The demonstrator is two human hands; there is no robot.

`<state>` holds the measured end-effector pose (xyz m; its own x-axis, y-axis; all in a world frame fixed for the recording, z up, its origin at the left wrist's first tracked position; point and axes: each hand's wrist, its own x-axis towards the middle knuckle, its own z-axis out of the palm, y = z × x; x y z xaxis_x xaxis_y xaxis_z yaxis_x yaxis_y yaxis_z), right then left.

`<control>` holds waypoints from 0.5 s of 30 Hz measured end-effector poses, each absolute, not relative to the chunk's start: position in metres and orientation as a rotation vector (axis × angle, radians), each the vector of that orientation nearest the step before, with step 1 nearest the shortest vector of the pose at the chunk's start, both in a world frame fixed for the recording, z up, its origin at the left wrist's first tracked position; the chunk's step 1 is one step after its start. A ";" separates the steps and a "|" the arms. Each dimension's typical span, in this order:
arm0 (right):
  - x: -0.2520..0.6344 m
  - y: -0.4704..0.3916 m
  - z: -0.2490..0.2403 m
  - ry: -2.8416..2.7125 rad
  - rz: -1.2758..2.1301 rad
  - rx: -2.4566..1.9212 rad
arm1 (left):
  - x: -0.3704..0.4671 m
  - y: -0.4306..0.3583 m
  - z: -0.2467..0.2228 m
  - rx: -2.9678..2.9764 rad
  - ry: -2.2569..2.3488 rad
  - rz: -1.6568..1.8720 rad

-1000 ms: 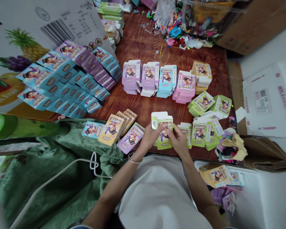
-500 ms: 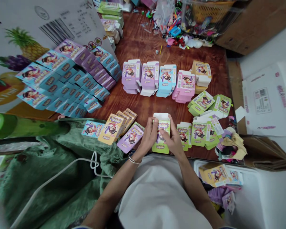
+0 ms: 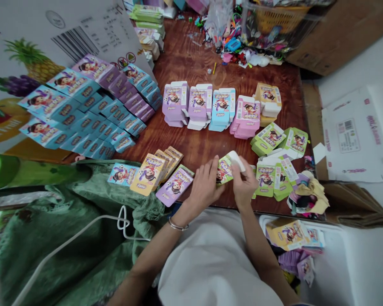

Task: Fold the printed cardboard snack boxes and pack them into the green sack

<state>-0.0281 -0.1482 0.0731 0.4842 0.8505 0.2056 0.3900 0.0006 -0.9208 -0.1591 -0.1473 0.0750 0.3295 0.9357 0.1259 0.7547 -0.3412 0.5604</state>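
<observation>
A small green card box (image 3: 224, 170) is tilted between my two hands near the table's front edge. My left hand (image 3: 206, 182) wraps its left side, fingers closed against it. At its upper right end, my right hand (image 3: 244, 180) pinches the white flap (image 3: 238, 160). To the left lie a purple box (image 3: 175, 185), a fanned row of orange boxes (image 3: 148, 173) and a blue box (image 3: 123, 174). More green boxes (image 3: 265, 180) lie flat just right of my right hand, which partly hides one of them.
Stacked blue and purple boxes (image 3: 89, 104) stand at the left by a large carton (image 3: 83, 25). Short stacks of purple, blue, pink and orange boxes (image 3: 223, 106) line the table's middle. Small toys (image 3: 239, 53) are heaped at the back. A white bin (image 3: 332, 255) sits lower right.
The green box has turned from upright to slanted. My left hand has shifted to its left side, and my right hand has moved right and up onto the white flap.
</observation>
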 end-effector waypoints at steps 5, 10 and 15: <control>-0.034 -0.146 0.076 -1.055 0.794 -1.485 | -0.156 -0.146 0.070 2.246 1.652 0.669; -0.036 -0.142 0.074 -0.860 0.933 -1.567 | -0.162 -0.150 0.073 2.279 1.581 0.653; -0.037 -0.148 0.063 -0.824 0.919 -1.549 | -0.167 -0.155 0.077 2.298 1.565 0.677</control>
<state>-0.0368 -0.1477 0.0626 0.4569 0.8806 -0.1261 0.0293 -0.1566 -0.9872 -0.1673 -0.1550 0.0769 0.3034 0.9267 0.2215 0.7958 -0.3744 0.4760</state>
